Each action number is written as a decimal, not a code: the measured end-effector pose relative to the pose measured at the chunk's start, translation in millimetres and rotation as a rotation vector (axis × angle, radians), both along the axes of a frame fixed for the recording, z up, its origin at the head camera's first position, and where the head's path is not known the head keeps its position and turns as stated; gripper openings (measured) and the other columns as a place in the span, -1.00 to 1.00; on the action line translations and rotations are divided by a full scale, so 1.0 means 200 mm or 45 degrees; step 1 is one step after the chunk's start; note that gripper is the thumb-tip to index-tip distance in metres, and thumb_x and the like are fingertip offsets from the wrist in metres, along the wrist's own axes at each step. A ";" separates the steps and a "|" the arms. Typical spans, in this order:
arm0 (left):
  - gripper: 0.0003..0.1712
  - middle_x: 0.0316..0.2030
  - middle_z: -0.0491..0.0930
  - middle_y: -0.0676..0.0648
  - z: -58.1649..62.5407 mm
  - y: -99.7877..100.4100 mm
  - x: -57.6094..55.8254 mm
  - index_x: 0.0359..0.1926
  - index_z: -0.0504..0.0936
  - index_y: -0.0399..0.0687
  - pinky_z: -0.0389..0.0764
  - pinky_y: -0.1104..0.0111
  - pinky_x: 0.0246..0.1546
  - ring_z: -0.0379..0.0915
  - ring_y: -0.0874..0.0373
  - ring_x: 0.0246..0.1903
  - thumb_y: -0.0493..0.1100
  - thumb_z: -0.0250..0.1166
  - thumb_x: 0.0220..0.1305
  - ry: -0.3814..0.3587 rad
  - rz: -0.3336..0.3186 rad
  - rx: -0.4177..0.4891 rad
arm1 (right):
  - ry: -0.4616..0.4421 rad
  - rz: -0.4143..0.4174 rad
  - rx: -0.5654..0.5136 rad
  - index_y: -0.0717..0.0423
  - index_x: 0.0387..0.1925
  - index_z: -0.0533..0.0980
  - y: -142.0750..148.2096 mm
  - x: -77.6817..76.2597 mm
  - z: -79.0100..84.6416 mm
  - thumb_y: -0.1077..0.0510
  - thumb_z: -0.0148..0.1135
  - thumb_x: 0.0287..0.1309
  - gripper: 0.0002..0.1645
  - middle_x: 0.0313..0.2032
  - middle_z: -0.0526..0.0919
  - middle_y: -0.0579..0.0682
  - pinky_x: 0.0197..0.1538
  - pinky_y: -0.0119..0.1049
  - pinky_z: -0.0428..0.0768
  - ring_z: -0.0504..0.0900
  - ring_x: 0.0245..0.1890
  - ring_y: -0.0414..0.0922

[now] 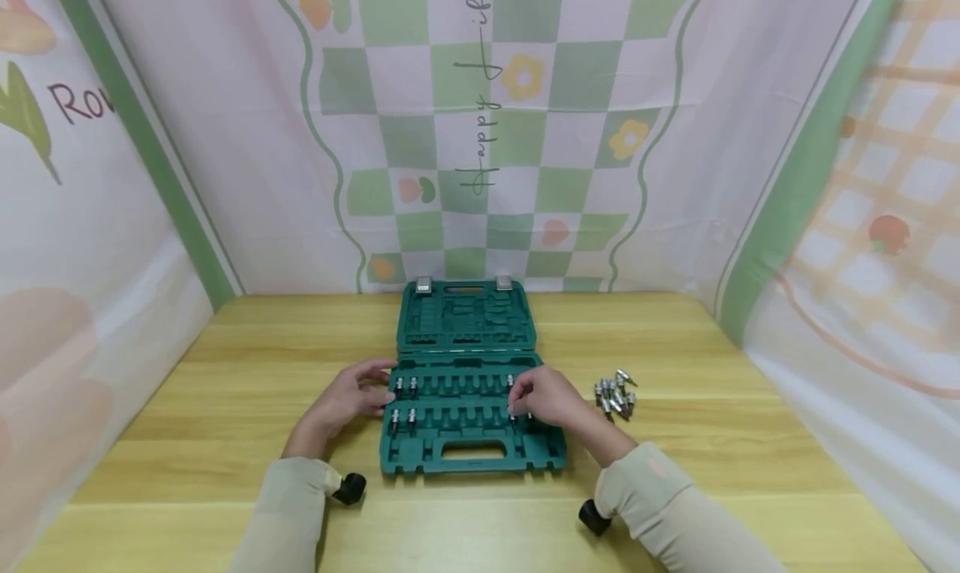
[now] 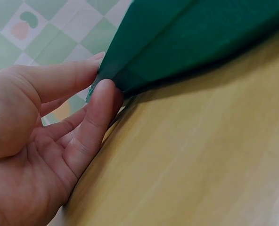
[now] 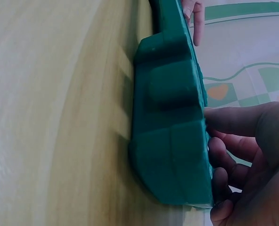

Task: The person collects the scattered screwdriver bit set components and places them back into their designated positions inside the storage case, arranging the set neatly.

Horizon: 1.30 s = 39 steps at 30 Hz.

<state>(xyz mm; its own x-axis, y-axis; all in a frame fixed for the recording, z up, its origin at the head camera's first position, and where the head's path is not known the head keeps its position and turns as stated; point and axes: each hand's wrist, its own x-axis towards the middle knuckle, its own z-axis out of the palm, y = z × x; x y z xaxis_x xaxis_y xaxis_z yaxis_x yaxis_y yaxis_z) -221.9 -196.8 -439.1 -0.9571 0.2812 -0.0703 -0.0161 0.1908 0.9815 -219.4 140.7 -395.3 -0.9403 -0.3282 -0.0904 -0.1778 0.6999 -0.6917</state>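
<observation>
- A green case [image 1: 465, 432] lies unfolded on the wooden table [image 1: 202, 448], at the lower middle of the head view; its lid [image 1: 412, 315] leans back at the top, with two silver clasps [image 1: 503, 283] on the far edge.
- The left hand [image 1: 350, 402] is at the left side of the case; its fingers are apart and a little bent, the tips touching the case's edge; in the left wrist view they meet the green edge near the middle of the frame.
- The right hand [image 1: 546, 396] is over the right part of the case; its thumb and fingers are bent and drawn close together, the tips right at a metal bit [image 1: 513, 421] in the lower row; whether they clamp on it I cannot tell.
- Two bits [image 1: 406, 385] stand in the left end of the upper row, and two more [image 1: 403, 420] in the left end of the lower row; another bit [image 1: 511, 381] shows just beside the right hand in the upper row.
- A small pile of loose bits [image 1: 616, 396] lies on the table, right of the case.
- Both sleeves [image 1: 288, 498] are pale, with a black wrist device [image 1: 349, 489] beside each cuff; a green-and-white checked cloth [image 1: 480, 140] hangs behind, at the upper middle.
</observation>
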 end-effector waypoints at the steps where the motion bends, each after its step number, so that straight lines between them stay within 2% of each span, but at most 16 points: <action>1: -0.37 0.12 0.33 -0.35 0.00 0.00 0.00 0.38 0.33 -0.17 0.66 0.16 -0.20 0.51 -0.04 -0.15 -0.36 0.25 0.31 0.001 0.000 0.000 | 0.007 0.001 0.001 0.06 -0.58 0.60 0.00 0.00 0.00 0.31 0.37 0.10 -0.80 -0.50 0.58 -0.12 -0.42 -0.26 0.46 0.45 -0.50 -0.13; 10: -0.37 0.10 0.36 -0.30 -0.01 0.00 0.00 0.36 0.36 -0.10 0.67 0.16 -0.20 0.51 -0.05 -0.15 -0.38 0.27 0.28 -0.023 0.019 0.001 | 0.061 -0.019 0.002 0.06 -0.58 0.54 0.01 0.02 -0.03 0.27 0.41 0.08 -0.78 -0.57 0.52 -0.09 -0.48 -0.27 0.43 0.42 -0.56 -0.13; 18: -0.36 0.10 0.35 -0.32 -0.02 0.01 0.00 0.37 0.34 -0.15 0.67 0.16 -0.21 0.51 -0.05 -0.15 -0.36 0.27 0.29 -0.006 0.004 -0.010 | 0.061 -0.062 -0.085 0.05 -0.53 0.55 0.03 0.02 -0.06 0.23 0.41 0.10 -0.81 -0.53 0.52 -0.07 -0.47 -0.26 0.43 0.43 -0.53 -0.11; 30: -0.36 0.11 0.34 -0.33 -0.01 0.02 0.00 0.37 0.34 -0.14 0.67 0.18 -0.21 0.52 -0.04 -0.14 -0.36 0.27 0.29 -0.013 0.000 0.010 | 0.126 -0.138 -0.180 0.04 -0.34 0.60 0.12 0.01 -0.03 0.22 0.38 0.14 -0.92 -0.50 0.52 -0.04 -0.44 -0.24 0.49 0.46 -0.48 -0.10; 39: -0.35 0.11 0.34 -0.33 0.00 0.00 0.00 0.38 0.33 -0.14 0.67 0.18 -0.19 0.51 -0.04 -0.14 -0.37 0.27 0.29 -0.021 0.011 0.002 | 0.158 -0.118 -0.162 0.10 -0.27 0.60 0.21 -0.03 -0.01 0.20 0.36 0.17 -0.89 -0.47 0.53 -0.03 -0.46 -0.23 0.47 0.45 -0.46 -0.07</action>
<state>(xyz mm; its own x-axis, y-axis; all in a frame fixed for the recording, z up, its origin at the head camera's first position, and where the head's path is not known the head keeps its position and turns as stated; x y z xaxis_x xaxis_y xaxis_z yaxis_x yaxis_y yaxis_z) -221.9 -196.3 -438.6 -0.9581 0.2734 -0.0856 -0.0336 0.1894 0.9813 -224.8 182.9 -397.6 -0.9683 -0.2413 0.0648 -0.2062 0.6256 -0.7524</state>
